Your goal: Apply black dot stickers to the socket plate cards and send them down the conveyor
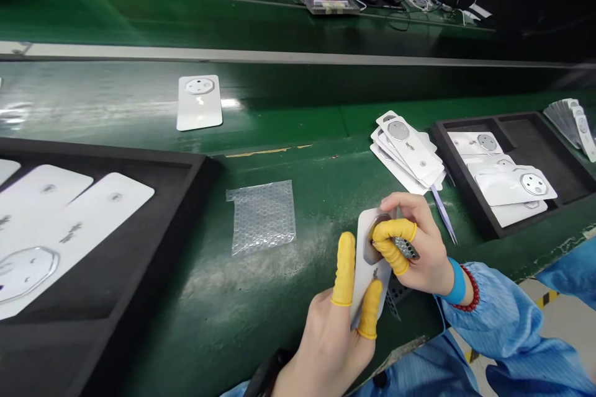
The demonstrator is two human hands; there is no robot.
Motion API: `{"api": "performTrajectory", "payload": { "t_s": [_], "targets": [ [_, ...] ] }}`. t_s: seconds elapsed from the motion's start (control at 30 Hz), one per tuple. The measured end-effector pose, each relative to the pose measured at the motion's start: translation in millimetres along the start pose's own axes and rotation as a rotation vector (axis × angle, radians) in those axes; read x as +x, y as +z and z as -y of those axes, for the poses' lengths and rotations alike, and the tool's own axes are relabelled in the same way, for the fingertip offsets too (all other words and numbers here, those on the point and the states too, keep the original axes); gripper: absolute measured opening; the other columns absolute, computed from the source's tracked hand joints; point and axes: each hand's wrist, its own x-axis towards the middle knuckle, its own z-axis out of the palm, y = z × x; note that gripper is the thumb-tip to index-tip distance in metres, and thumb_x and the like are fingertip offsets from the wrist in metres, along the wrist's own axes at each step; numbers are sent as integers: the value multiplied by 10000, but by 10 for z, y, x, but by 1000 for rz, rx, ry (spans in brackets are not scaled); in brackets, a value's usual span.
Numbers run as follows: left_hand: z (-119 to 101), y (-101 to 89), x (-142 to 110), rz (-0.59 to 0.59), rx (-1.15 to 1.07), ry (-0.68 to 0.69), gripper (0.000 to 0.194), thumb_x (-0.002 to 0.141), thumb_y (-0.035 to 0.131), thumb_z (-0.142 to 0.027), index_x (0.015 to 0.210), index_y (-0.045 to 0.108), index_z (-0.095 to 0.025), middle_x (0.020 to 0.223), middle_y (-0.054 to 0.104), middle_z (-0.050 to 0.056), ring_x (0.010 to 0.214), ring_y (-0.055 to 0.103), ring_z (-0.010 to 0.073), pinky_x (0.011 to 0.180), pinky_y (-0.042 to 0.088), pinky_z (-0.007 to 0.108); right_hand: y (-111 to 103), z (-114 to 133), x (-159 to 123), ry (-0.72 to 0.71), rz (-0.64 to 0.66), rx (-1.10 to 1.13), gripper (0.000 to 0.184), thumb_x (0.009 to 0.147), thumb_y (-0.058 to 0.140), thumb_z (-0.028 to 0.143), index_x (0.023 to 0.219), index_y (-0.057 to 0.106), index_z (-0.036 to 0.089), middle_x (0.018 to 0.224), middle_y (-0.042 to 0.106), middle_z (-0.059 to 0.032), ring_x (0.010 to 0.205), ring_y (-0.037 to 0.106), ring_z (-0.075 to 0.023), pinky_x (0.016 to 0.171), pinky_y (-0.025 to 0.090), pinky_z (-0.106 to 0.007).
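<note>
Lower right of centre, the left hand (328,335) pinches a white panel (365,280) between finger and thumb; the right hand (421,254) curls over the panel's upper part, its grip unclear; bubble wrap (264,217) lies left.

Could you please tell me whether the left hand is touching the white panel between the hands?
Touching. The head view shows the left hand gripping the white panel, with its yellow-covered fingers at both long edges.
</note>
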Motion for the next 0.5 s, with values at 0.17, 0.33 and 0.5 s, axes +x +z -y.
{"api": "performTrajectory", "payload": {
  "t_s": [0.17, 0.33, 0.5],
  "targets": [
    [39, -41, 48, 21, 64, 165, 261, 797, 472, -3, 932, 499, -225, 537, 509, -58, 386, 453, 118, 393, 380, 227, 3, 79, -15, 23, -153, -46, 236, 855, 652, 93, 967, 676, 299, 1185, 520, -67, 1107, 559, -260, 916, 536, -504],
    [61, -65, 92, 26, 112, 316, 304, 749, 458, 35, 935, 488, -204, 566, 511, -38, 448, 451, 126, 437, 393, 230, -111, 68, 64, 319, -81, 227, 293, 844, 721, 273, 1094, 569, 285, 1258, 509, -86, 1179, 551, -259, 1007, 496, -492],
    [52, -96, 141, 75, 69, 382, 335, 690, 419, 73, 855, 451, -217, 556, 484, -39, 465, 428, 121, 438, 371, 217, -259, 11, 157, 467, 248, 536, 508, 855, 708, 338, 1257, 402, 274, 828, 570, 15, 686, 598, -138, 648, 547, -310]
  ]
}}
